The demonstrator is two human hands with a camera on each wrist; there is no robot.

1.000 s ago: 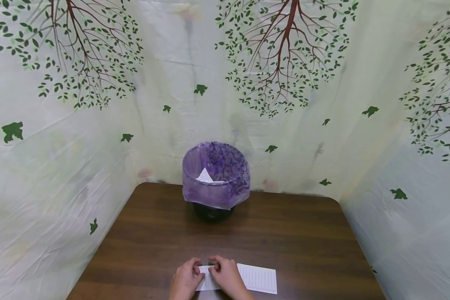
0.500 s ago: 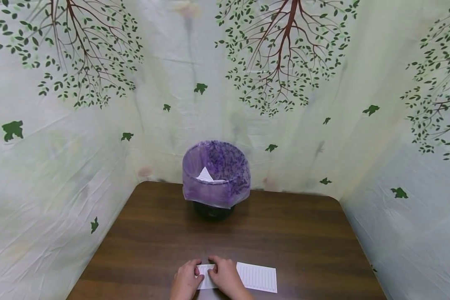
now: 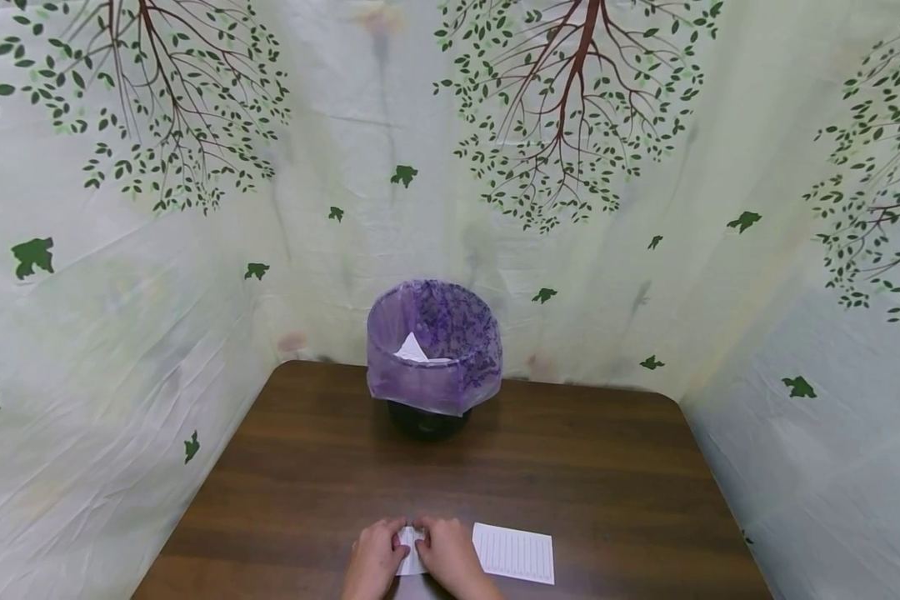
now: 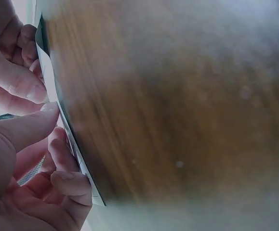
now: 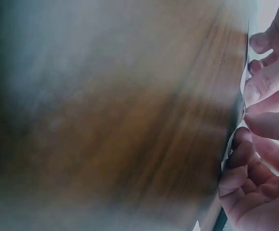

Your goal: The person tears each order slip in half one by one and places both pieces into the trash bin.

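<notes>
Both hands meet near the table's front edge over a white lined paper slip (image 3: 411,560). My left hand (image 3: 375,554) pinches it between thumb and fingers on the left. The right hand (image 3: 448,552) pinches the same slip close beside, the thumbs almost together. In the left wrist view the slip (image 4: 50,77) runs as a thin, bent white edge past both thumbs. The right wrist view also shows its wavy edge (image 5: 244,86) at the fingertips. Much of the slip is hidden under the hands. A second lined slip (image 3: 513,554) lies flat just right of the right hand.
A dark bin with a purple liner (image 3: 435,387) stands at the back of the brown wooden table (image 3: 570,467). White paper (image 3: 411,348) shows inside it. Pale cloth (image 3: 330,167) with printed trees and leaves encloses the table at the back and sides.
My hands have drawn slightly closer together, and less of the held slip shows between them. The left hand has shifted a little right. The second slip and the bin stay in place.
</notes>
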